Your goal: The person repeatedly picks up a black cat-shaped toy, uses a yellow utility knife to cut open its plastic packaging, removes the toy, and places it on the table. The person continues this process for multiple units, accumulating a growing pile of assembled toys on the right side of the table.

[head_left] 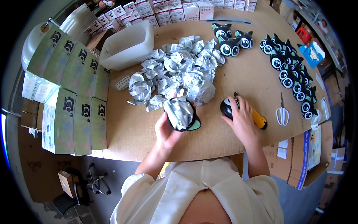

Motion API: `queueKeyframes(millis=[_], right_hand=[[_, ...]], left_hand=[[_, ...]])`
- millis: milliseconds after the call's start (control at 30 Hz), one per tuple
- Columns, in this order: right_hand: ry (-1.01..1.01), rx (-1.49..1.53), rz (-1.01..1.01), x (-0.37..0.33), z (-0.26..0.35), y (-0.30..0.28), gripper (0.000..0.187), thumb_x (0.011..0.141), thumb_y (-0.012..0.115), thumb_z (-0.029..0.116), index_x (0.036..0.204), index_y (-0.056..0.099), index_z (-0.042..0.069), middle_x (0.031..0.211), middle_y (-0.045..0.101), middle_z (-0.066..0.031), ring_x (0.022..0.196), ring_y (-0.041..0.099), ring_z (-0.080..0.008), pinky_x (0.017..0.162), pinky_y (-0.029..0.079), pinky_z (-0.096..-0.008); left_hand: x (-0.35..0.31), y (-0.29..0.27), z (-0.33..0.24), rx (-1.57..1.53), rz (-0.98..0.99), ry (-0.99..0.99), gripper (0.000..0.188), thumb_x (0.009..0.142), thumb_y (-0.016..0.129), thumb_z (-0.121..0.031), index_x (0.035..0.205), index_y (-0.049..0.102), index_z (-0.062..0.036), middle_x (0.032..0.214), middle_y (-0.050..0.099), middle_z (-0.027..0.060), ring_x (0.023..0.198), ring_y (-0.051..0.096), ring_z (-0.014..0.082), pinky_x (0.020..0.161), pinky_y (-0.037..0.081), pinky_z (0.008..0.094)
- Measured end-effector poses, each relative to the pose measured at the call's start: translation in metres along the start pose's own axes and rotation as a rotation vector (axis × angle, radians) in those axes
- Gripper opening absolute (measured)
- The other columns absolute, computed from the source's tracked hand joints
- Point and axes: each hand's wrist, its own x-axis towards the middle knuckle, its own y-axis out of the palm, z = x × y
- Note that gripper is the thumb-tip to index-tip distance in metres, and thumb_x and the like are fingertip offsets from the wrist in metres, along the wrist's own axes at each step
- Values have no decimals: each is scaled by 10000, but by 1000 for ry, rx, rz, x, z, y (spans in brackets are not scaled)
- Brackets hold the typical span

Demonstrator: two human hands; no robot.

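My left hand (167,133) is closed around a black cat-head shell (196,124) with a green inner ear. A crumpled silvery wad (179,112) fills its upturned hollow. To the right, my right hand (243,118) grips a rounded black cat head (225,109) at the tabletop, with a pointed ear showing past the fingers; the hand covers much of it. Beside that hand lies a yellow and black tool (259,120), partly hidden, its kind unclear. Beyond my left hand spreads a heap of crumpled silvery wads (186,71).
Scissors (282,114) lie at right, near rows of black cat heads (287,78). Three more cat heads (229,46) sit at the back. A translucent bin (128,56), stacked green boxes (82,112) and small white boxes (162,16) stand left and behind. Another person's hand shows at the top.
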Motion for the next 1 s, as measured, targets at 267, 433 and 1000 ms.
queueKeyframes(millis=[267, 433, 1000], right_hand=[[-453, 744, -75, 22, 53, -23, 1052, 659, 841, 432, 1462, 278, 52, 1457, 263, -258, 1341, 322, -428, 1089, 321, -525], [-480, 781, 89, 23, 93, -13, 910, 727, 806, 326, 1432, 307, 42, 1430, 337, -210, 1335, 350, -409, 1100, 295, -535], [84, 1884, -148, 83, 96, 3, 561, 867, 679, 109, 1346, 399, 25, 1244, 519, -99, 1127, 535, -198, 957, 442, -322]], left_hand=[[-9, 8, 0, 262, -38, -54, 649, 871, 607, -393, 1441, 352, -214, 1438, 396, 193, 1304, 430, 381, 1059, 386, 525], [-19, -17, 10, 370, -117, -44, 703, 846, 657, -378, 1426, 349, -127, 1390, 444, 107, 1272, 469, 277, 1059, 406, 428], [-19, -27, -19, 55, -176, -2, 473, 887, 578, -363, 1241, 523, -55, 1223, 601, 134, 1078, 617, 276, 833, 542, 393]])
